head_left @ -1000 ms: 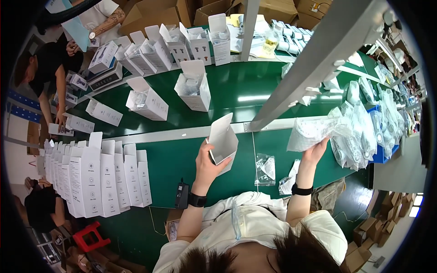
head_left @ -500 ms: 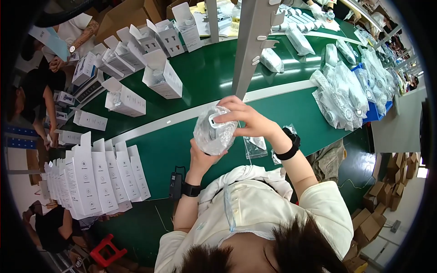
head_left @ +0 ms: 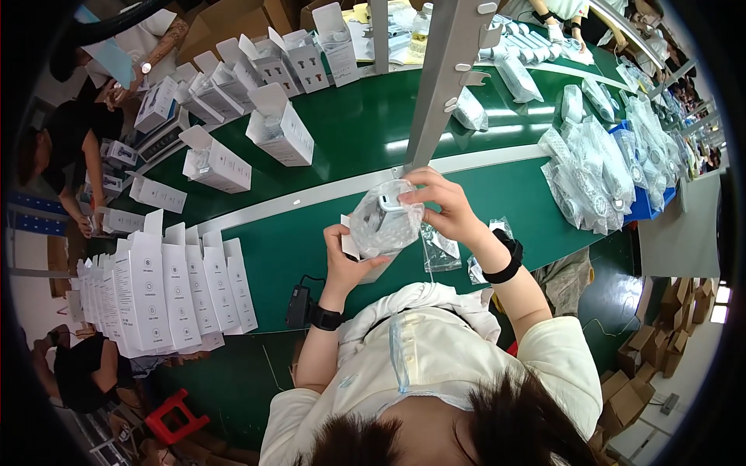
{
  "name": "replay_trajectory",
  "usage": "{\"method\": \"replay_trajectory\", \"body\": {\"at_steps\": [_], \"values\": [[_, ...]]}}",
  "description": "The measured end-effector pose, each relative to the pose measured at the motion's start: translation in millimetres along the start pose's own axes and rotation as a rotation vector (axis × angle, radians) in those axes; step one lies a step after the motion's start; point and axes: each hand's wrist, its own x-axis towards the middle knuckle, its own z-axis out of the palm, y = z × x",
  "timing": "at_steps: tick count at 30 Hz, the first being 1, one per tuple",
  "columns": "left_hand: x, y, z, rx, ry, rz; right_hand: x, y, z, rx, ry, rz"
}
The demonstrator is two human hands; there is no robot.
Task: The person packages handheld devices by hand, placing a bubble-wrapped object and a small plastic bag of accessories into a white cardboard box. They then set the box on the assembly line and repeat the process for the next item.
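Observation:
Above the green table (head_left: 311, 233), my right hand (head_left: 444, 203) closes its thumb and fingers on the top of a bubble-wrap bag (head_left: 376, 231). A pale, rounded device (head_left: 388, 202) with a dark slot shows at the mouth of that bag. My left hand (head_left: 342, 262) wraps round a white carton (head_left: 378, 272) directly below the bag, and one of its flaps stands up by my fingers. The bag hides the carton's opening, so how far it reaches inside I cannot tell. Small clear bags (head_left: 441, 247) with white pieces lie near my right forearm.
Upright white cartons (head_left: 186, 287) crowd the table's left. Beyond a pale rail (head_left: 256, 210), filled open cartons (head_left: 280, 136) stand on a green surface. A grey post (head_left: 443, 85) rises ahead. Bubble-wrapped items (head_left: 587, 167) pile by a blue bin (head_left: 642, 203). Co-workers sit at far left.
The bag has shifted slightly right with my right hand. A white carton now shows beneath it in my left hand, where earlier the bag covered that spot.

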Motion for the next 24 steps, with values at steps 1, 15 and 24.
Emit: {"method": "replay_trajectory", "body": {"at_steps": [1, 15, 24], "values": [[1, 1, -2, -0.013, 0.002, -0.038, 2, -3, 2, -0.001, 0.022, 0.024], [6, -17, -22, -0.048, 0.182, 0.319, -88, 44, -6, -0.769, -0.116, 0.63], [0, 37, -39, 0.515, 0.278, 0.02, -117, 47, 25, -0.267, 0.153, 0.625]]}}
